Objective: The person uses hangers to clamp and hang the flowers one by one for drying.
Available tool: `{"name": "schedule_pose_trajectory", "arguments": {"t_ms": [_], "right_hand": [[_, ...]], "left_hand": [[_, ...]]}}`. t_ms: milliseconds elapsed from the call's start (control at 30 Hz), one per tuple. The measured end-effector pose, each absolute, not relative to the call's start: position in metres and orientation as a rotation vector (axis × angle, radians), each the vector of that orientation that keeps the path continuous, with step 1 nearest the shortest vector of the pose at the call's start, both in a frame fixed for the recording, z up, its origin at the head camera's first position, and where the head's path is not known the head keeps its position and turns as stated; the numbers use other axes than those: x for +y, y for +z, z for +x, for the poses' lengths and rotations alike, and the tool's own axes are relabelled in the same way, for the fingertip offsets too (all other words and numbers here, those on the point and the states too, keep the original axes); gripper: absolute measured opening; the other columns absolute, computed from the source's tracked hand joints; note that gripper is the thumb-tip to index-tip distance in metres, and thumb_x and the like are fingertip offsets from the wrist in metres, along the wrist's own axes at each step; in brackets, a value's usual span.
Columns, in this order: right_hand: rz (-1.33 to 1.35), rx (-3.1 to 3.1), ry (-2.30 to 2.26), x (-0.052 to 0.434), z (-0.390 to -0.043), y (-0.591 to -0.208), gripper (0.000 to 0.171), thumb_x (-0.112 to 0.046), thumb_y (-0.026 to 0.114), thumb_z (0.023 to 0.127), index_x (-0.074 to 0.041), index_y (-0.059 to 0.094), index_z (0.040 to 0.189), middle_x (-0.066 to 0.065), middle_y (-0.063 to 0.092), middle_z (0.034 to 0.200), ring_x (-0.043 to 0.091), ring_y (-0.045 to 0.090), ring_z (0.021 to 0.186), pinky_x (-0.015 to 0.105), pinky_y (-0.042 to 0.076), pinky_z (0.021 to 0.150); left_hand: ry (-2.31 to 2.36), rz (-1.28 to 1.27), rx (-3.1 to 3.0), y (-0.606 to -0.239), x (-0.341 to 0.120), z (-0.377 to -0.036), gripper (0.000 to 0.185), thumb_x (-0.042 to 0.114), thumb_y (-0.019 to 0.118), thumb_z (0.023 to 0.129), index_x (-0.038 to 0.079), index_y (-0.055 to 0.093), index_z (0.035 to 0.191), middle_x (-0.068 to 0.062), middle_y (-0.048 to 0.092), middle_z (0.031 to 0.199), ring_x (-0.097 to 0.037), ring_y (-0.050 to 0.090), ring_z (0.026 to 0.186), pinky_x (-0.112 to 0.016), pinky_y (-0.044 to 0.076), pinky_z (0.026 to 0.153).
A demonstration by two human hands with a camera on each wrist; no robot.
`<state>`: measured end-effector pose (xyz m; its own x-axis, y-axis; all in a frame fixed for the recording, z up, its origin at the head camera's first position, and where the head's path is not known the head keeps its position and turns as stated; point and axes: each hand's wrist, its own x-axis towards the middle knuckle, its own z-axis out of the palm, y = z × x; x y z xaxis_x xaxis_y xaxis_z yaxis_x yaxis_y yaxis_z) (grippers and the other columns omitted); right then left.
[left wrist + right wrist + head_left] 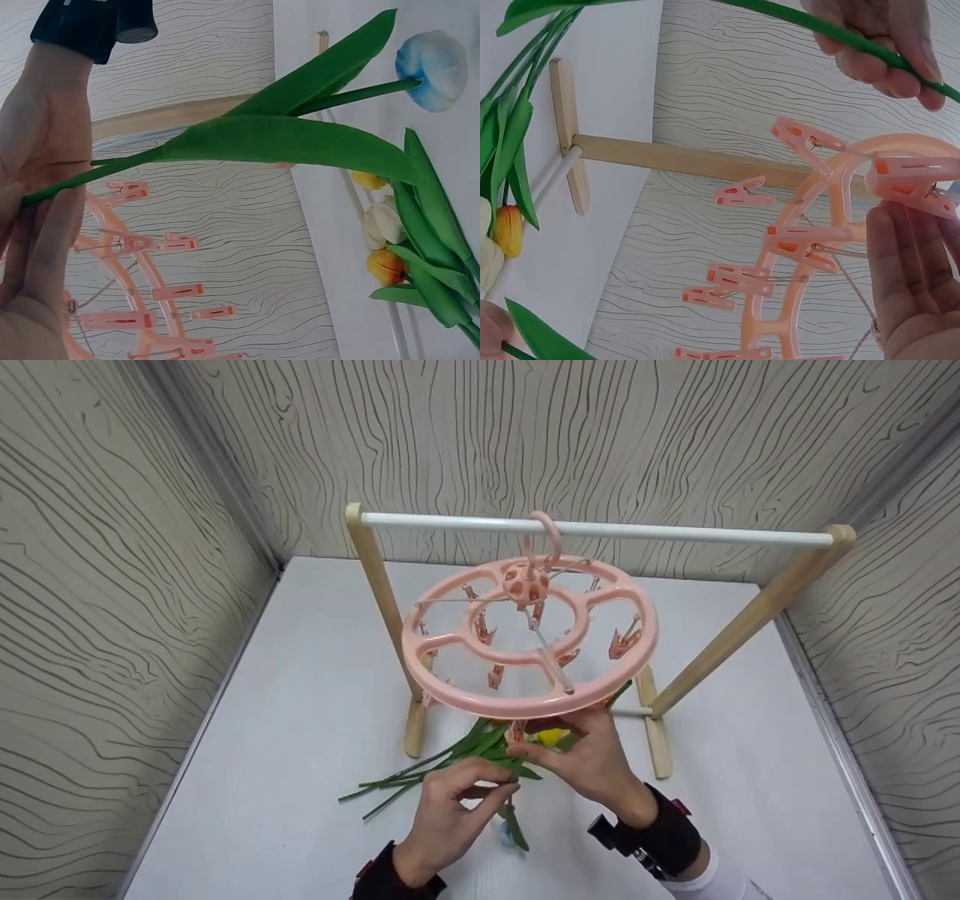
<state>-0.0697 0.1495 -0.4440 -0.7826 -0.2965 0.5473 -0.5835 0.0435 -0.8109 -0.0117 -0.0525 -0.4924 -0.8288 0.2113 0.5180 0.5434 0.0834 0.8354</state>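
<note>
My left hand pinches the green stem of an artificial tulip near its end. Its blue-and-white bloom hangs lowest, with long green leaves above it. At the near edge of a pink round clip hanger, my right hand holds a dangling pink clothespin between thumb and fingers. The stem end is close beside this clothespin. In the right wrist view, my fingers lie against the clothespin; the thumb is hidden there.
The hanger hooks over the white bar of a wooden-legged rack. More pink clothespins dangle from it. Several tulips, yellow, white and orange blooms among them, lie on the white table under the hanger. Patterned walls surround the table.
</note>
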Motion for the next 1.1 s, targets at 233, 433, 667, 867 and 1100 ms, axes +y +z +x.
{"name": "schedule_pose_trajectory", "arguments": {"t_ms": [233,433,667,867,1100], "right_hand": [[0.934,-2.024,1.841,0.161,-0.064,-0.448,0.049,0.015,0.087,0.079,0.005,0.072,0.124,-0.005,0.080,0.114,0.006,0.079,0.100,0.022,0.066,0.088],[0.894,-2.082,1.865,0.168,-0.058,-0.449,0.046,0.015,0.084,0.082,0.003,0.072,0.125,-0.007,0.081,0.116,0.007,0.080,0.102,0.024,0.067,0.087],[0.896,-2.031,1.875,0.166,-0.055,-0.452,0.041,0.016,0.081,0.085,0.004,0.073,0.123,-0.007,0.081,0.113,0.007,0.080,0.101,0.023,0.067,0.087],[0.907,-2.000,1.876,0.167,-0.053,-0.454,0.037,0.015,0.079,0.087,0.003,0.074,0.122,-0.002,0.083,0.111,0.007,0.080,0.100,0.021,0.066,0.086],[0.864,-2.055,1.844,0.168,-0.052,-0.455,0.040,0.017,0.079,0.085,0.004,0.074,0.123,-0.010,0.081,0.117,0.006,0.080,0.101,0.023,0.067,0.085]], "left_hand": [[-1.748,-0.763,-2.080,-0.477,-0.056,-0.020,0.012,-0.005,0.080,0.093,0.002,0.079,0.103,-0.014,0.081,0.097,-0.012,0.080,0.094,-0.023,0.067,0.072],[-1.732,-0.810,-2.038,-0.465,-0.056,-0.028,0.013,-0.007,0.078,0.094,0.000,0.079,0.105,-0.016,0.080,0.098,-0.023,0.082,0.088,-0.024,0.068,0.074],[-1.725,-0.861,-1.979,-0.454,-0.051,-0.032,0.014,-0.009,0.078,0.093,-0.001,0.079,0.105,-0.018,0.080,0.098,-0.025,0.082,0.090,-0.026,0.068,0.076],[-1.707,-0.834,-1.971,-0.451,-0.044,-0.033,0.013,-0.007,0.080,0.093,-0.003,0.079,0.105,-0.017,0.081,0.099,-0.026,0.082,0.089,-0.025,0.068,0.077],[-1.719,-0.747,-1.920,-0.453,-0.037,-0.034,0.019,-0.009,0.080,0.092,-0.002,0.079,0.109,-0.018,0.082,0.103,-0.022,0.083,0.092,-0.026,0.068,0.078]]}}
